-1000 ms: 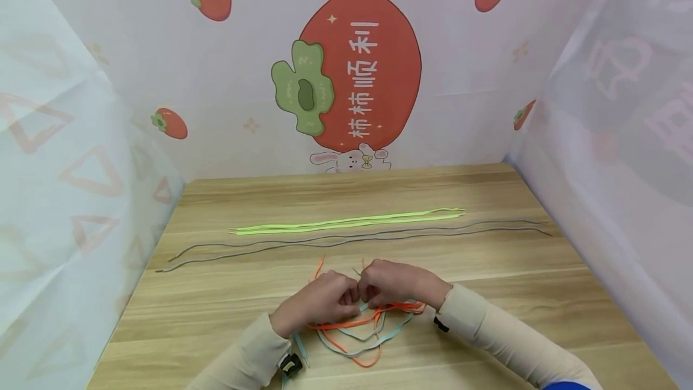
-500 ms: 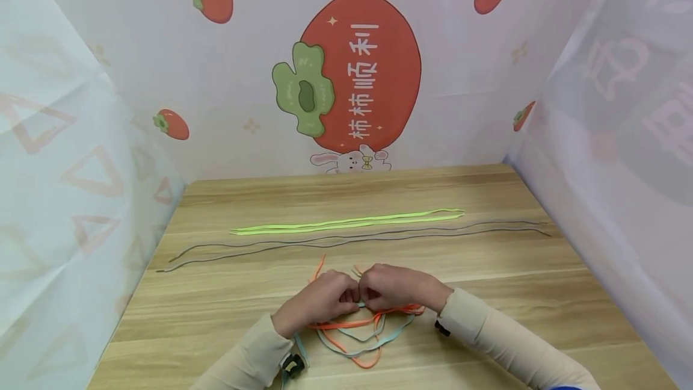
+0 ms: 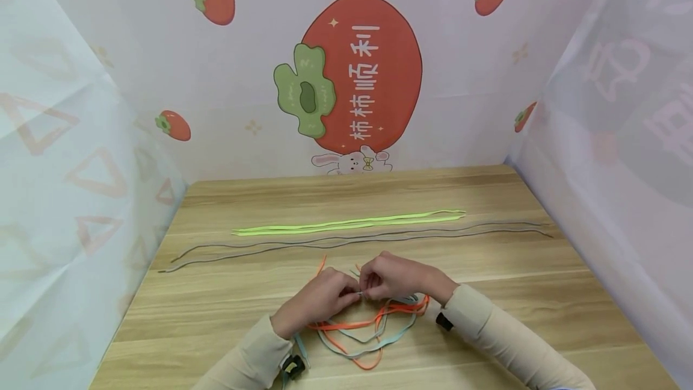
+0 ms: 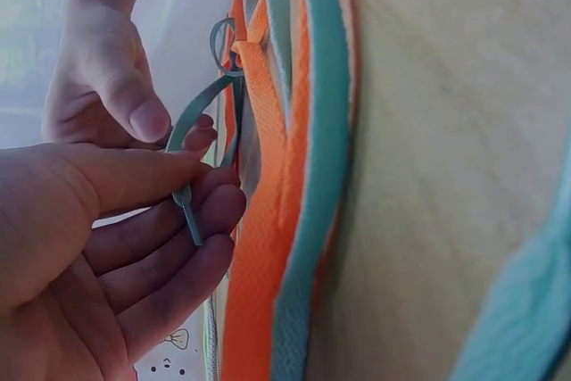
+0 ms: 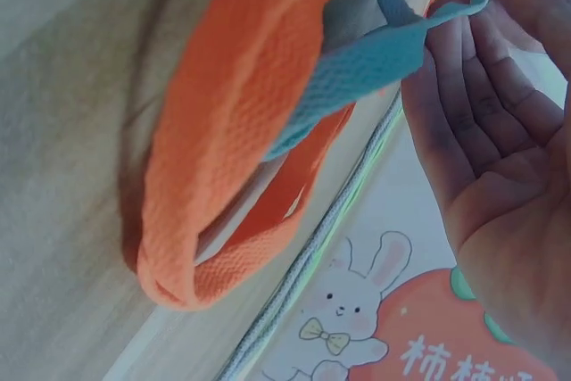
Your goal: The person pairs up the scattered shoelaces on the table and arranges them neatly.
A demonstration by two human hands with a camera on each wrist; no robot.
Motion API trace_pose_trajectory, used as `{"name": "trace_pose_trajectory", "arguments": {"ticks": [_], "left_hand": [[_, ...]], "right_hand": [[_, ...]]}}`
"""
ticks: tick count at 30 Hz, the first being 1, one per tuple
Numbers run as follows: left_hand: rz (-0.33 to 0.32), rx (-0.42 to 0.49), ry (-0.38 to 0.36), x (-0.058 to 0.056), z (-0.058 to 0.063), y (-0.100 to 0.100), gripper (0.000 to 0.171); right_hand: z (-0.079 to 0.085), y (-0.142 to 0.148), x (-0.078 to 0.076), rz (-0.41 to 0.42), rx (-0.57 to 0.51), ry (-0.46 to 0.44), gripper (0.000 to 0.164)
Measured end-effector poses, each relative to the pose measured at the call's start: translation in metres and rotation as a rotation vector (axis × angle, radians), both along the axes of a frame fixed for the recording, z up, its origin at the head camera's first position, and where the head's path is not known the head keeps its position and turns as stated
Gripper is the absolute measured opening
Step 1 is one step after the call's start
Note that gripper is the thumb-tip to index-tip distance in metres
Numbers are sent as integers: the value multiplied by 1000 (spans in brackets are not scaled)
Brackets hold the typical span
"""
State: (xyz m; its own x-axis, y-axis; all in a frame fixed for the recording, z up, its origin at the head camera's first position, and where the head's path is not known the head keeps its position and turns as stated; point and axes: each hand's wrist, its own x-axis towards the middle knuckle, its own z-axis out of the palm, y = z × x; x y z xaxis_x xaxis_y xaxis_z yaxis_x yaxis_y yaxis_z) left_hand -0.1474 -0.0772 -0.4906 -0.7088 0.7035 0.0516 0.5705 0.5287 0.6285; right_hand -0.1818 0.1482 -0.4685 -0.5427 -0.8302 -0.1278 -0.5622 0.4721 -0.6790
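Note:
Close together in the head view, my left hand (image 3: 322,297) and right hand (image 3: 397,275) work over a loose bundle of flat laces. A teal shoelace (image 4: 326,131) and an orange shoelace (image 4: 259,238) run through it. The left thumb and finger pinch the teal lace just short of its tip (image 4: 193,225), which points down past the other fingers. Opposite, the right thumb and fingertips hold a bend of the same lace (image 5: 455,11). The right wrist view shows the orange lace looped around a wider stretch of teal. Part of the right grip is hidden behind the thumb.
Beyond the hands, a neon-green pair of laces (image 3: 346,222) lies straight across the wooden table (image 3: 243,194). Just nearer lies a long grey pair (image 3: 303,243). Printed white sheets (image 3: 238,77) stand along the back and both sides.
My right hand dipped slightly, then lifted and drew a little away from the left, showing the lace between the fingertips. The left hand stays nearly in place.

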Motion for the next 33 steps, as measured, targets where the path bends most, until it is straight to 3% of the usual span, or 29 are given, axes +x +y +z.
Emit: {"name": "trace_pose_trajectory", "arguments": {"ticks": [12, 19, 26, 33], "left_hand": [[61, 20, -89, -1, 8, -6, 17], [58, 11, -83, -3, 11, -21, 20], [70, 35, -149, -4, 13, -40, 20], [66, 55, -172, -4, 12, -60, 20]], "right_hand": [[-3, 1, -1, -10, 3, 35, 11], [-4, 7, -4, 10, -22, -30, 14], [-7, 16, -6, -9, -72, -131, 16], [-12, 31, -5, -20, -93, -142, 17]]}}
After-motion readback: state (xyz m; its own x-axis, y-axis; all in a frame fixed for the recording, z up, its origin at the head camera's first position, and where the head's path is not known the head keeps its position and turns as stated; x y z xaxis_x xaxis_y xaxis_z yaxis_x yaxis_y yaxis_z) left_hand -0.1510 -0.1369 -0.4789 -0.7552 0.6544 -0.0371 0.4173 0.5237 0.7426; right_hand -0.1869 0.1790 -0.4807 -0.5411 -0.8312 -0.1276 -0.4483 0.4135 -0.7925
